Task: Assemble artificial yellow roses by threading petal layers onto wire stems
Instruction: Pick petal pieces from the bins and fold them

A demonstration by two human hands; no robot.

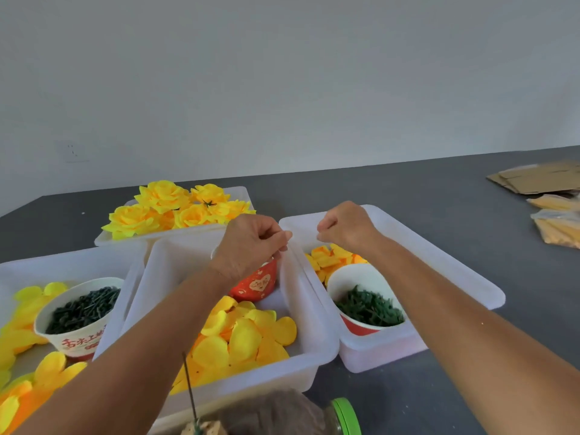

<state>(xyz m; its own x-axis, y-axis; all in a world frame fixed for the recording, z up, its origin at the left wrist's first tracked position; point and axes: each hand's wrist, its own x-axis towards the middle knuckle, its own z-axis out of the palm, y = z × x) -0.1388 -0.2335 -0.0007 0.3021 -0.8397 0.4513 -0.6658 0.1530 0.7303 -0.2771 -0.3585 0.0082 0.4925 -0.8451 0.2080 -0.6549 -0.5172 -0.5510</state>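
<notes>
My left hand (251, 243) is raised over the middle white tray (317, 346), fingers curled and thumb pressed to fingertip above a red bowl (260, 284). My right hand (345, 227) hovers as a fist over the right tray (464, 277). Nothing shows in either hand. Loose yellow petal layers (244, 337) fill the middle tray. A thin dark wire stem (190, 387) stands upright at the bottom edge, stuck in a tan block (204, 430). Finished yellow roses (175, 208) lie in the back tray.
The left tray (18, 265) holds petals and a paper cup of dark green pieces (81, 309). The right tray holds petals (332, 257) and a cup of green pieces (368, 306). A green-lidded jar (345, 416) lies in front; cardboard (539, 180) and yellow bags (558, 224) are far right.
</notes>
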